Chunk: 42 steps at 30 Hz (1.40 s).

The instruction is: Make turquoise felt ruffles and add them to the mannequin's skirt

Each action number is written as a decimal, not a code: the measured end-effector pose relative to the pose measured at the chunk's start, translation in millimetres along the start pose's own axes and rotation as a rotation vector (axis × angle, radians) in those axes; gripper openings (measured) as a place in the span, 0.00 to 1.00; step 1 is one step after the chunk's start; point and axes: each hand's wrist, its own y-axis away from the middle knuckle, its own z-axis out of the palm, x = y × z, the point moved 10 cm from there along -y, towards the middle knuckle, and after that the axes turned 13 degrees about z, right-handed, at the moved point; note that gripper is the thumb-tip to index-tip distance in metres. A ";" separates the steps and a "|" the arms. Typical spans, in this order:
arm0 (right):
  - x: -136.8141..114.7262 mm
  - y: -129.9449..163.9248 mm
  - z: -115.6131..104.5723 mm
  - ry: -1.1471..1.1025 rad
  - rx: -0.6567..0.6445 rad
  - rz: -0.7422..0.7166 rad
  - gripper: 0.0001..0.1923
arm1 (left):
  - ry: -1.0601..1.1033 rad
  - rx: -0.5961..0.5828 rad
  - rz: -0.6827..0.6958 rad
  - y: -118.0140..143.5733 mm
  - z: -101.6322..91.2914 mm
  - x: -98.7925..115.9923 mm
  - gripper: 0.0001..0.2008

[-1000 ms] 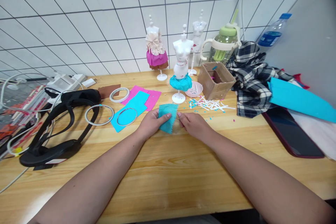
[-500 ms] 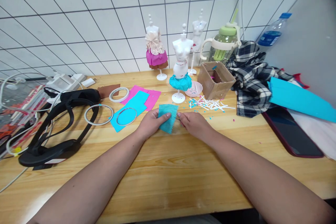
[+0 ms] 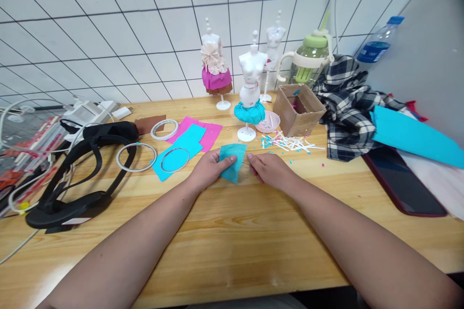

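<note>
The left hand had its thumb pressed over the near edge of a small teal felt piece lying on the table, fingers curled beneath, gripping it. The right hand pinched at the piece's right edge — it may have held a pin or needle, too thin to tell. The step looked like shaping or fastening the felt; the next move would call for a firm grip on the left and fine fingertip control on the right. Just beyond stood a white doll mannequin in a teal skirt. A water bottle carried a blue label — unreadable.
</note>
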 end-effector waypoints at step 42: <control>-2.5 0.2 1.9 0.202 -0.011 -0.002 0.28 | -0.172 -0.045 0.010 1.0 2.1 5.0 0.21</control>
